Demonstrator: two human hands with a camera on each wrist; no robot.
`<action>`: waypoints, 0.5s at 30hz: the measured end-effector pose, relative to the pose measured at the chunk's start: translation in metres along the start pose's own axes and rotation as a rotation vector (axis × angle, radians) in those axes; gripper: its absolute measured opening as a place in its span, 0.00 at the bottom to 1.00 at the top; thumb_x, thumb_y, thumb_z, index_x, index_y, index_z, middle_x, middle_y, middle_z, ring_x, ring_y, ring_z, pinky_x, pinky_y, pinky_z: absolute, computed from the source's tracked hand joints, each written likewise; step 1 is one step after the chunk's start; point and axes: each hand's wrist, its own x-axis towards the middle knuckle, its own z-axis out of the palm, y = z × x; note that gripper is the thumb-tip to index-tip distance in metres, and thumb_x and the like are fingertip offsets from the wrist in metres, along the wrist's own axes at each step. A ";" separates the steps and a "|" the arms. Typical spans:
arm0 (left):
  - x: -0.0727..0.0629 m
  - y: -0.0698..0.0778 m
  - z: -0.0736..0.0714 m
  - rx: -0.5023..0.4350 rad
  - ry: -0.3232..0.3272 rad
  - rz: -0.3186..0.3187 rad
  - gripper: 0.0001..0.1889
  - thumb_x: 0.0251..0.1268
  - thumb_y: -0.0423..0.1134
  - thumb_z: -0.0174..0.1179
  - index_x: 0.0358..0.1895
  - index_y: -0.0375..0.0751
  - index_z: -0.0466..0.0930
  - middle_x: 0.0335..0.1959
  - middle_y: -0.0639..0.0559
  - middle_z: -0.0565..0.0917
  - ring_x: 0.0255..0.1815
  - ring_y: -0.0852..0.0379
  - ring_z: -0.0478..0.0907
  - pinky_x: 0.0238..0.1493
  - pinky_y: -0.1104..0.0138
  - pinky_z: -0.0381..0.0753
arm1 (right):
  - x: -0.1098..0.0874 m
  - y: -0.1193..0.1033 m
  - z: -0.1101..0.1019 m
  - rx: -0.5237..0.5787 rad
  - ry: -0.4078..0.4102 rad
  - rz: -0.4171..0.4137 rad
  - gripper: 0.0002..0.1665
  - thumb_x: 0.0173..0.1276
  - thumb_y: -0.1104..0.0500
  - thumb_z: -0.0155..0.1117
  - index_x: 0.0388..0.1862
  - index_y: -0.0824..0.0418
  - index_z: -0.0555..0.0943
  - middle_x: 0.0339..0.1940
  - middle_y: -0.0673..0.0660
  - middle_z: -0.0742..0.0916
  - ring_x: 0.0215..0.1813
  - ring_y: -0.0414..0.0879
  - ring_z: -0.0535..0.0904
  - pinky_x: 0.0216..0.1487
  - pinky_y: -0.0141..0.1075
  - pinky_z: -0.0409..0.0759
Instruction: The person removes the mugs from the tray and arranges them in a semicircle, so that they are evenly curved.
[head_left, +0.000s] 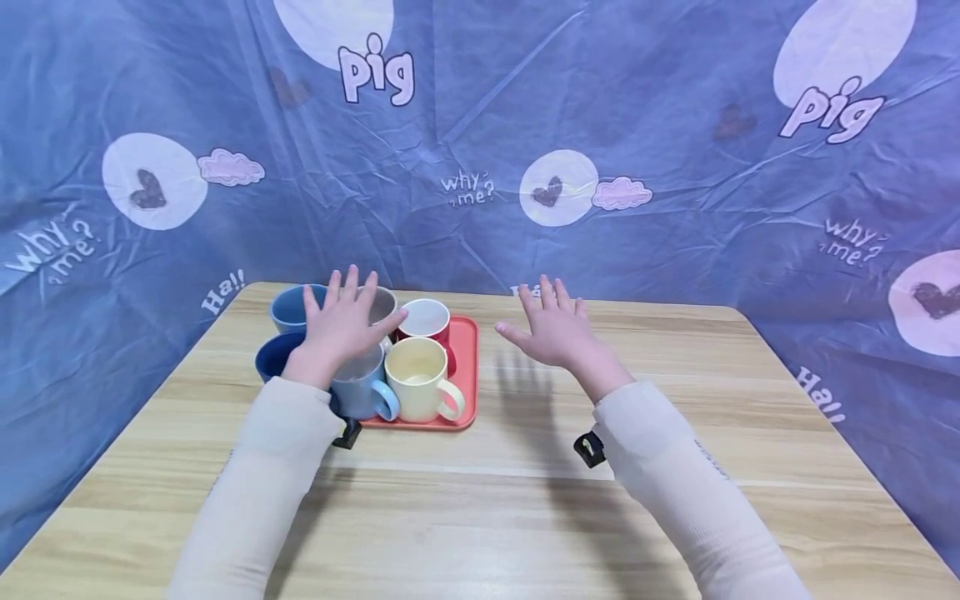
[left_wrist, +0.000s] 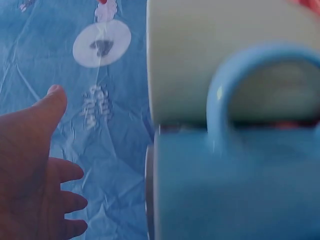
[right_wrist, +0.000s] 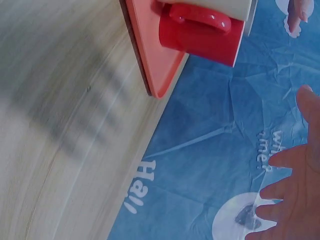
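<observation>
A blue printed cloth [head_left: 675, 125] hung behind and to both sides of everything, with white circles, hearts and the words "pig" and "why me?" on it. In front of it stood the wooden table [head_left: 675, 392], pale and streaked with grain.

The landmark was the red tray [head_left: 467, 367], which lay on the table left of centre. 6 mugs crowded on and around it. On the tray's near edge stood a cream mug [head_left: 420, 379] with its handle turned to the right, and just left of it a light blue mug [head_left: 362, 385], the 2 touching or nearly so. Behind the cream mug, on the tray's far side, stood a red mug [head_left: 427, 321] with a white inside. Left of the red mug was a grey mug [head_left: 381, 307], and further left a mid-blue mug [head_left: 288, 308]. A dark blue mug [head_left: 273, 357] sat at the tray's left end, whose edge was hidden there.

The left hand [head_left: 341, 325] hovered flat above the mugs at the tray's left half, palm down, fingers straight and spread apart, gripping nothing. The left wrist view showed the light blue mug's handle close up, with the cream mug behind it.

The right hand [head_left: 553, 329] hovered to the right of the tray, over bare table, fingers likewise straight and parted, holding nothing. A small black clip [head_left: 590, 447] showed at the right sleeve [head_left: 675, 475].
</observation>
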 end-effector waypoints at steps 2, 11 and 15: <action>-0.002 -0.009 -0.004 -0.018 0.012 -0.007 0.48 0.50 0.73 0.33 0.67 0.41 0.41 0.66 0.37 0.37 0.64 0.41 0.26 0.51 0.42 0.18 | 0.000 -0.004 0.002 -0.001 0.003 -0.011 0.47 0.59 0.31 0.38 0.68 0.57 0.46 0.67 0.65 0.46 0.66 0.60 0.34 0.58 0.59 0.38; -0.015 -0.047 -0.018 -0.066 0.060 -0.035 0.47 0.53 0.70 0.36 0.66 0.35 0.42 0.65 0.32 0.36 0.63 0.39 0.24 0.50 0.39 0.21 | 0.002 -0.015 0.011 -0.008 0.017 -0.052 0.46 0.59 0.31 0.38 0.67 0.58 0.49 0.67 0.64 0.48 0.66 0.59 0.37 0.58 0.58 0.40; -0.021 -0.060 -0.019 -0.064 0.068 -0.057 0.48 0.52 0.71 0.33 0.66 0.34 0.42 0.65 0.31 0.37 0.63 0.37 0.25 0.50 0.39 0.20 | 0.003 -0.022 0.016 -0.004 0.015 -0.067 0.45 0.59 0.31 0.38 0.67 0.58 0.51 0.67 0.65 0.49 0.66 0.59 0.38 0.58 0.58 0.41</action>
